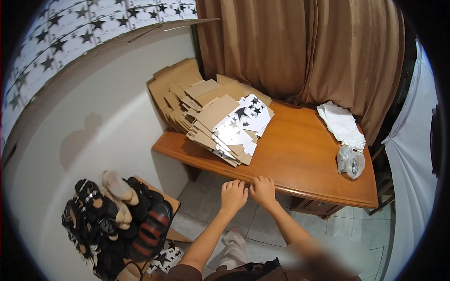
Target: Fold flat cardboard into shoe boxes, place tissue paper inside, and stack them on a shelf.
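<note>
Both hands, left hand point(233, 195) and right hand point(263, 189), rest loosely curled, empty, on the table point(300, 159) edge at centre frame, nearest the flattened cardboard boxes point(220, 126), which look light, stiff, best gripped by edges.

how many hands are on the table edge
2: the left hand and the right hand rest side by side on the near edge of the wooden table, both empty.

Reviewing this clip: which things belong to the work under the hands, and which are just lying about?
In hand:
left hand and right hand on the wooden table's edge
flat cardboard stack, nearest

Lying about:
white sheets
plastic bag
box of shoes
brown curtain
</note>
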The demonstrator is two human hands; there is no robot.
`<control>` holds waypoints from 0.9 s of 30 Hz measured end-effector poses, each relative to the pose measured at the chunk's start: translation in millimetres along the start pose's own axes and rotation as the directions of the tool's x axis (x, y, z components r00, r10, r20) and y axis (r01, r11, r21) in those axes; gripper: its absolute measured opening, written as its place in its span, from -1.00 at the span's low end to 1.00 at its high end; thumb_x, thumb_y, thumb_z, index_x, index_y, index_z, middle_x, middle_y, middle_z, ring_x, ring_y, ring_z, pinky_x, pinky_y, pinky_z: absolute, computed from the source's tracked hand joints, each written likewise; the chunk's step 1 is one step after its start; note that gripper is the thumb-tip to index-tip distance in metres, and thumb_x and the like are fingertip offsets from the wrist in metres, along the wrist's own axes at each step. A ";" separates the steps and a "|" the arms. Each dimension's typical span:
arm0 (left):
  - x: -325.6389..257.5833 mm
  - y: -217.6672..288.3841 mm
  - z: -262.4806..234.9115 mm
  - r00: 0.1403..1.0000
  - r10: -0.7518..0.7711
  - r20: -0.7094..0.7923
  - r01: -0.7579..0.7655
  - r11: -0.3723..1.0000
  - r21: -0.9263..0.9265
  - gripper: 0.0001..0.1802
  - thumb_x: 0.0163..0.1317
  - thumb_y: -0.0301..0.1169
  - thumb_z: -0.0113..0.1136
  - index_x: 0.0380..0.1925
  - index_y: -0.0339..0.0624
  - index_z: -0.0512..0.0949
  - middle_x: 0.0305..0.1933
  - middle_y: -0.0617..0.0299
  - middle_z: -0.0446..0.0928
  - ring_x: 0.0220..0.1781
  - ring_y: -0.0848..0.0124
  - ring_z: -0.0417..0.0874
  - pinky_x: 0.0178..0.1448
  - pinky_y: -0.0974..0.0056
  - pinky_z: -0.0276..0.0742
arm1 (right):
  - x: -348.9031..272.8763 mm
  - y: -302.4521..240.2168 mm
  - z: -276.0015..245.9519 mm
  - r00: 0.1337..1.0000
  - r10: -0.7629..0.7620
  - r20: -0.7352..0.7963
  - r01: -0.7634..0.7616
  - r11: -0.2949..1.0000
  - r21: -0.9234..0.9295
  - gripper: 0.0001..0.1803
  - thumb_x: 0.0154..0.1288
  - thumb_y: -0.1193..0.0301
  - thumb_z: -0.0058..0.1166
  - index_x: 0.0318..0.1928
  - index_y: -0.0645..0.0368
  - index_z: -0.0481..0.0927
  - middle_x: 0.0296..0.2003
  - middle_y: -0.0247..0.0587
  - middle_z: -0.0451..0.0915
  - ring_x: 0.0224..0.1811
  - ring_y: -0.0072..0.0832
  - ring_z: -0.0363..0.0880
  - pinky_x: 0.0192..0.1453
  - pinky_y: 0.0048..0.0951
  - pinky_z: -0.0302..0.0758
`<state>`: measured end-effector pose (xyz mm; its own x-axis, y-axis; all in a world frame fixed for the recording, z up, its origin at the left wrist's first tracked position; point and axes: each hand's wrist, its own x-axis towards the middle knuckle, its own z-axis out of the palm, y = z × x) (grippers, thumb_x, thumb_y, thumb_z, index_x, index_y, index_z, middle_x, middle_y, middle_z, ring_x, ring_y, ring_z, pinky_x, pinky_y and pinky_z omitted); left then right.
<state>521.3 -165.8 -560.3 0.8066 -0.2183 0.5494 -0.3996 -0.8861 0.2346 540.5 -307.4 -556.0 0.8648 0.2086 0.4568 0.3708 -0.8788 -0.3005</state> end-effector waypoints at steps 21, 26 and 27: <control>193.5 -184.8 192.8 0.859 0.215 0.466 -0.248 0.969 0.011 -0.08 -0.02 0.16 0.18 0.33 0.04 0.18 0.44 0.03 0.01 0.47 0.13 0.00 0.44 -0.13 -0.15 | 226.6 141.3 204.5 0.909 0.391 0.143 -0.408 0.906 0.116 -0.63 0.07 0.44 0.05 -0.07 0.30 0.48 -0.09 0.05 0.48 -0.03 -0.05 0.45 0.09 -0.14 0.37; 212.8 -170.9 198.1 0.875 0.167 0.455 -0.169 0.985 -0.038 -0.18 0.02 0.02 0.19 0.30 0.00 0.23 0.41 0.07 0.10 0.44 0.17 0.08 0.43 -0.12 -0.11 | 253.0 163.5 183.8 0.781 0.440 0.444 -0.614 0.674 0.411 -0.76 0.13 0.36 0.08 -0.34 0.32 0.60 -0.36 0.00 0.56 -0.22 -0.23 0.54 -0.09 -0.34 0.44; 216.8 -169.5 201.7 0.888 0.212 0.407 -0.228 0.974 -0.009 -0.27 0.07 -0.14 0.14 0.28 -0.01 0.25 0.39 0.09 0.16 0.42 0.18 0.13 0.42 -0.12 -0.08 | 254.6 168.0 178.4 0.804 0.367 0.468 -0.565 0.715 0.411 -0.75 0.22 0.34 0.04 -0.29 0.31 0.59 -0.36 -0.08 0.58 -0.27 -0.35 0.52 -0.12 -0.42 0.42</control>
<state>851.7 -145.3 -642.7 0.8090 -0.5484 0.2115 -0.5773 -0.8090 0.1103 883.4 -325.3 -639.6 0.9899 0.0463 -0.1343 -0.0842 -0.5697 -0.8175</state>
